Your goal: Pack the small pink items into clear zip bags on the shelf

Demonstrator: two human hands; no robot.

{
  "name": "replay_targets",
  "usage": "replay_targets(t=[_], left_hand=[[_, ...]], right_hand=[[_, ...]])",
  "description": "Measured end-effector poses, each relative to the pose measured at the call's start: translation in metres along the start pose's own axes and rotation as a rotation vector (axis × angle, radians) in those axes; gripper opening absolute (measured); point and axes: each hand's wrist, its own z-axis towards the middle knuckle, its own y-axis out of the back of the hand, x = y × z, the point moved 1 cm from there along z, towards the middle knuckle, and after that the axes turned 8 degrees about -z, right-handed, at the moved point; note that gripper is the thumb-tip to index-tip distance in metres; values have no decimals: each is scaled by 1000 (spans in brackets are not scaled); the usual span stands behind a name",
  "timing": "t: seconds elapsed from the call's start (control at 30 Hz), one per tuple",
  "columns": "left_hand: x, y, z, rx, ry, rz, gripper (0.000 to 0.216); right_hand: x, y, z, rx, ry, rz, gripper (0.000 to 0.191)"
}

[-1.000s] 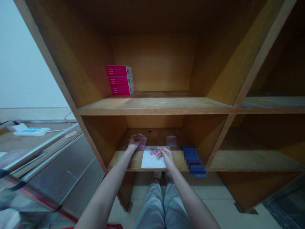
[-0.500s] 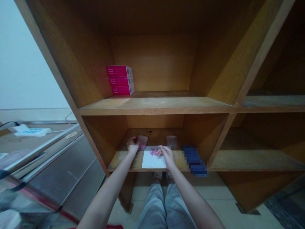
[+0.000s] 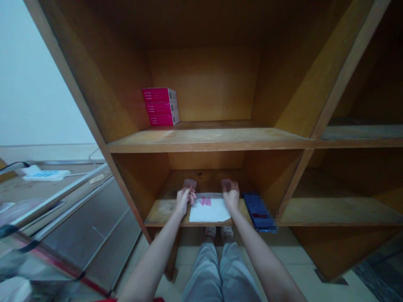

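Note:
My left hand is at the left edge of the white sheet, its fingers loosely bent and a little apart. Just behind it lies a small clear plastic bag, partly covered by the hand. A cluster of small pink beads rests on the sheet, between my two hands. Over a second clear bag at the right, my right hand reaches in; its fingers are smeared by motion, and whether they grip the bag is unclear.
A dark blue flat object, partly pixelated, lies right of the sheet. Three pink boxes are stacked on the upper shelf. The cabinet's side panels flank the lower compartment. A white power strip lies at far left.
My right hand has left the pink beads and moved back and right to the right-hand bag. My left hand has shifted forward and right, toward the sheet's edge.

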Motion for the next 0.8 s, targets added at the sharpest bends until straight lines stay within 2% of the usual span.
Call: replay_targets(t=[0.1, 0.27, 0.4, 0.53, 0.8], left_hand=[[11, 5, -6, 29, 63, -20, 35], [24, 7, -9, 62, 79, 55, 33], [27, 7, -7, 60, 72, 98, 34], [28, 8, -6, 65, 71, 122, 34], [26, 7, -8, 75, 65, 152, 35]], right_hand=[[-1, 2, -8, 52, 110, -375, 43], [-2, -3, -12, 120, 70, -643, 49], [-6, -6, -11, 165, -17, -713, 54], [-8, -6, -11, 190, -37, -724, 55], [-11, -7, -11, 152, -45, -670, 56]])
